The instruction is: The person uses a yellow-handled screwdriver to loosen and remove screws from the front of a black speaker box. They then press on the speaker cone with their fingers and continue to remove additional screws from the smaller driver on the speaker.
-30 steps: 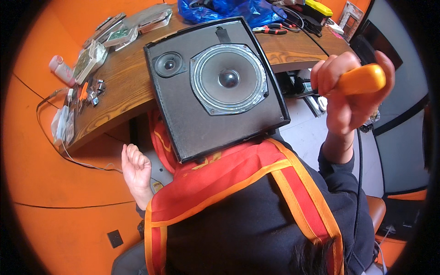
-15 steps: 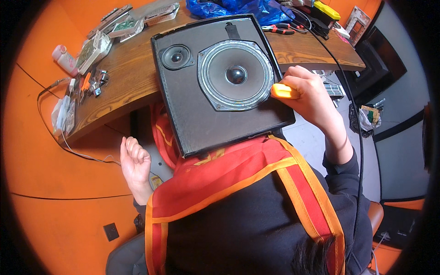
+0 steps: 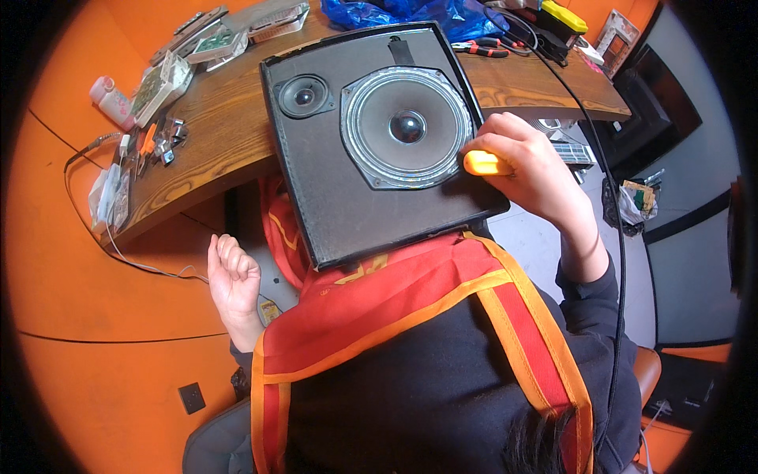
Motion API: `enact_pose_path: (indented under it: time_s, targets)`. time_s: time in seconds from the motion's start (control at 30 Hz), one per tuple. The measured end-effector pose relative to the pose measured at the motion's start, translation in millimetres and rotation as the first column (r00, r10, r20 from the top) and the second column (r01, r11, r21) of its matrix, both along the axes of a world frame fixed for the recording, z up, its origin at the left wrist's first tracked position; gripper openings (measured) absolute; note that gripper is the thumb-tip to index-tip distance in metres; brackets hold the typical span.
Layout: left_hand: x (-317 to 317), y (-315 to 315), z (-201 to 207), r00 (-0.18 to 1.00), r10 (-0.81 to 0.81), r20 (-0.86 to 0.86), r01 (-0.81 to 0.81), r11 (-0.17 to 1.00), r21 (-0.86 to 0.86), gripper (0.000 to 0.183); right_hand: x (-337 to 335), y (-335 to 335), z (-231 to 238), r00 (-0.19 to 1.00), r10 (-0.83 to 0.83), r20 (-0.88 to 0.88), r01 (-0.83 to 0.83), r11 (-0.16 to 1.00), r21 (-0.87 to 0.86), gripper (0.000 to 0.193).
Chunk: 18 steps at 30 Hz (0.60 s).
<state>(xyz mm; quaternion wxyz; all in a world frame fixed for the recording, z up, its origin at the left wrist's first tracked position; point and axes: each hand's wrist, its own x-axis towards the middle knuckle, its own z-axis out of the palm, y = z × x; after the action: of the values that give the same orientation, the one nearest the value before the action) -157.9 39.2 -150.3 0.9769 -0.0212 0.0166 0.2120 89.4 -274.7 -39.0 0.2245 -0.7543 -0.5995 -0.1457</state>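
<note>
At the speaker (image 3: pixel 371 142), the right hand (image 3: pixel 529 170) has brought the screwdriver (image 3: pixel 485 163) down.

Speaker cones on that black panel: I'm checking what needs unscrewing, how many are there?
2: a large cone mid-panel beside the right hand, and a small one at the upper left corner.

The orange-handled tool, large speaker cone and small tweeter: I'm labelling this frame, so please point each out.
orange-handled tool (image 3: pixel 483 163), head view, on its handle end.
large speaker cone (image 3: pixel 407 126), head view, on its centre dome.
small tweeter (image 3: pixel 304 96), head view, on its centre.
</note>
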Motion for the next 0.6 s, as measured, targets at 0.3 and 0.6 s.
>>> enact_pose_path:
  time_s: [0.3, 0.6]
  targets:
    - [0.5, -0.2, 0.1, 1.000, -0.005, -0.002, 0.005, 1.000, 0.003, 0.032, -1.7, 0.6, 1.8, 0.998, 0.017, -0.064, -0.016, 1.000, 0.014, 0.019]
    - [0.3, 0.4, -1.5, 1.000, -0.007, 0.001, 0.007, 1.000, -0.006, 0.032, -1.7, -1.6, 5.9, 0.998, -0.026, -0.059, 0.024, 0.999, -0.034, 0.018]
